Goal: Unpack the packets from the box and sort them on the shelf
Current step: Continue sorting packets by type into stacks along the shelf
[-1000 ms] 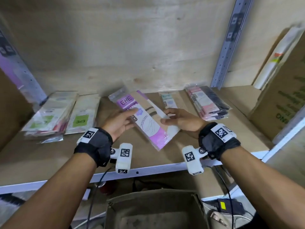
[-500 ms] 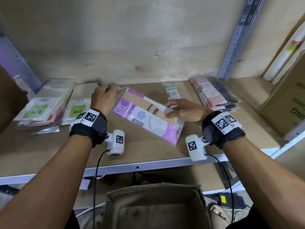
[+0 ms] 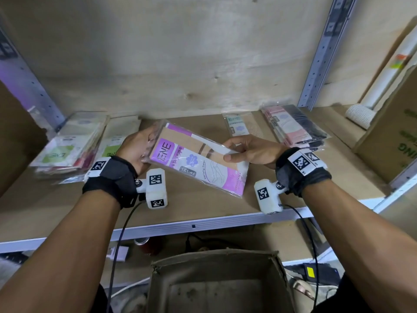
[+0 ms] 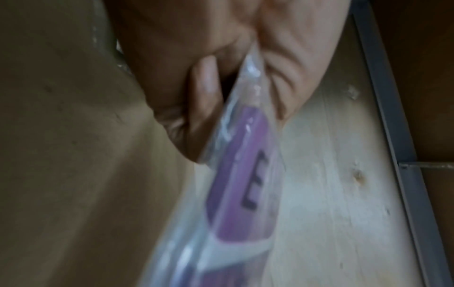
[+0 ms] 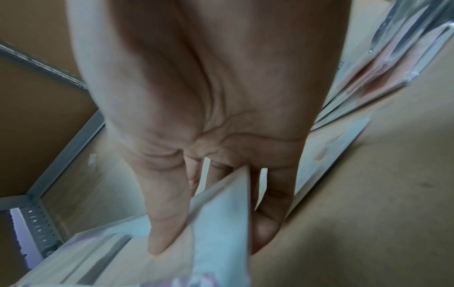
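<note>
Both hands hold one purple ENE stocking packet above the wooden shelf, slanted so its far end sits to the left and its near end to the right. The left hand has its grip clamped on the packet's far left edge; the left wrist view shows the thumb on one face of the clear wrapper and the fingers curled against the other. The right hand pinches the packet's right edge, thumb on top and fingers underneath, as the right wrist view confirms.

Left of the left grip, two piles of green-labelled ENE packets lie on the shelf, the nearer pile partly hidden behind the hand. Beyond the right grip lies a single pale blue ENE packet, and further right of it a stack of pink and black packets. Well to the right of that stands a brown carton with green print, with a white roll leaning behind it. Below both grips, under the shelf's front edge, sits the open cardboard box.
</note>
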Tool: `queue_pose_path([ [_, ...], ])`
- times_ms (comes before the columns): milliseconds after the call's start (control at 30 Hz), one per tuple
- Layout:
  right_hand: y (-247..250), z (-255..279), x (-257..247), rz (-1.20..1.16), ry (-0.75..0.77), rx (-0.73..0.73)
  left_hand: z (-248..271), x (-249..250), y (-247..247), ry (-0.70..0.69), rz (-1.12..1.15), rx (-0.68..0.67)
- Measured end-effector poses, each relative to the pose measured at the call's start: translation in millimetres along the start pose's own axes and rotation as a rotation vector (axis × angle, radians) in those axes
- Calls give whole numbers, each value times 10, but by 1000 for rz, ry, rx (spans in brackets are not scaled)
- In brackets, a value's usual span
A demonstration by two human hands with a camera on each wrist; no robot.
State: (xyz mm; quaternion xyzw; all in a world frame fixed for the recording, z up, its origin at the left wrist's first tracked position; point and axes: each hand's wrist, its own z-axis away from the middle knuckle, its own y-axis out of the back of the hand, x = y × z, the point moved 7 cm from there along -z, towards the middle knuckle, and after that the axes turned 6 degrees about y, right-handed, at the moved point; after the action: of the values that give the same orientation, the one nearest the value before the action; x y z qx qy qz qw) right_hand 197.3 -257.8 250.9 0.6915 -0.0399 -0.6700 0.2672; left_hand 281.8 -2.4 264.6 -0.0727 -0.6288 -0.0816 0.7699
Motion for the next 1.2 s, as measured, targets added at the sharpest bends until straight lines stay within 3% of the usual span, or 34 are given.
queue_pose_path([
  [200,4,-16,4,-48,-2,23,22,-11,46,46,-73,51],
  [400,-1,-7,24,-74,-27,30,-7,-99,57,84,35,95],
  [600,89,54,95,-119,-64,100,-27,-116,140,-77,-159,361],
  [933,178,70,102,-409,-84,369,-16,-355,-578,123,11,26],
  [1200,328,167,203,-538,-99,561,-18,-385,-926,136,117,-60],
])
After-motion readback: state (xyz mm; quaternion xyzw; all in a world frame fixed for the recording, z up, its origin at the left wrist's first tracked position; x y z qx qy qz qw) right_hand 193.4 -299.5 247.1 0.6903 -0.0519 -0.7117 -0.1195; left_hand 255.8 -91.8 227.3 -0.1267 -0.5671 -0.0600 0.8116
